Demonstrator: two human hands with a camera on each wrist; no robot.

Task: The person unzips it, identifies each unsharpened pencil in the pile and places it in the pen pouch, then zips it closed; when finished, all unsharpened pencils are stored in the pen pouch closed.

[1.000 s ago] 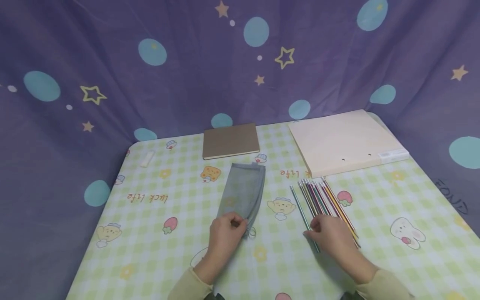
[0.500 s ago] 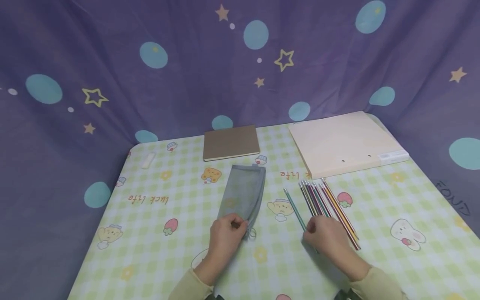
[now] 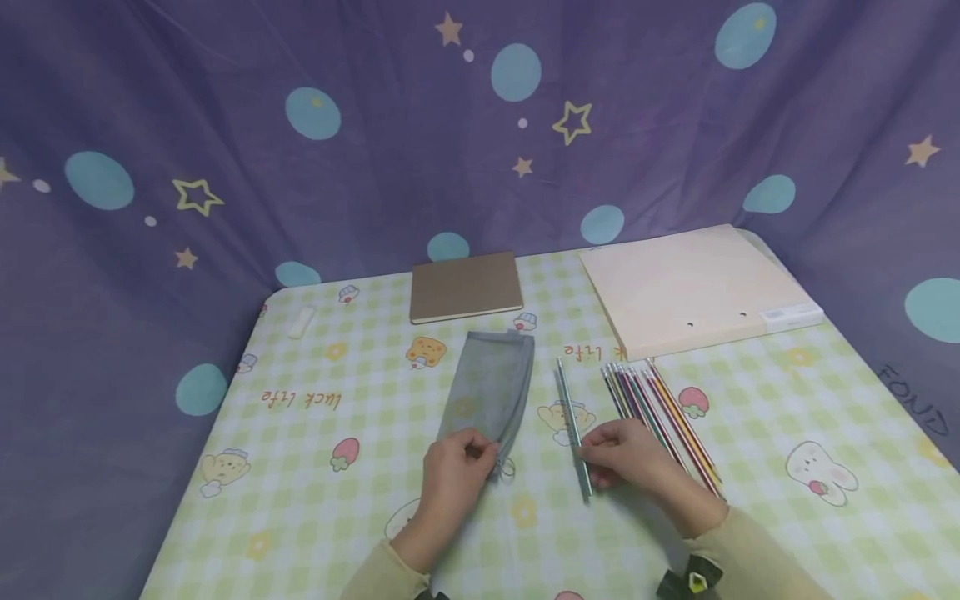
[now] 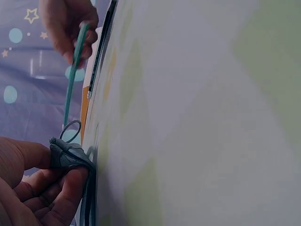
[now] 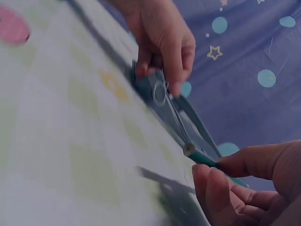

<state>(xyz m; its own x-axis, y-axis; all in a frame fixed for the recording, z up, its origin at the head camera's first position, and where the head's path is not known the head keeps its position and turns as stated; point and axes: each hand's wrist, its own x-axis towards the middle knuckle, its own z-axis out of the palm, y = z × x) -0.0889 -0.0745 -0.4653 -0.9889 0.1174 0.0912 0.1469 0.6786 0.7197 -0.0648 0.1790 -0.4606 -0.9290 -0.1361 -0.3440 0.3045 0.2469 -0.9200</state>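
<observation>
My left hand [image 3: 457, 471] pinches the near end of a grey-blue mesh pencil pouch [image 3: 487, 383], which lies flat on the table. A thin ring [image 4: 70, 131] hangs at that end, beside the fingers. My right hand [image 3: 626, 457] pinches a green pencil [image 3: 572, 417] between thumb and fingers, just right of the pouch. In the right wrist view the pencil's blunt end [image 5: 189, 149] points toward the camera and its shadow falls on the cloth. Several more pencils [image 3: 663, 417] lie side by side on the table, partly hidden behind the right hand.
A brown notebook [image 3: 465, 287] lies at the back middle. At the back right is a large cream folder [image 3: 697, 287], close behind the pencils. A small white eraser-like block [image 3: 302, 322] lies at the back left. A purple curtain [image 3: 375, 167] hangs behind the table.
My right hand has moved left with the green pencil, away from the other pencils and nearer the pouch. The pencil has turned more upright in the head view. My left hand stays on the pouch.
</observation>
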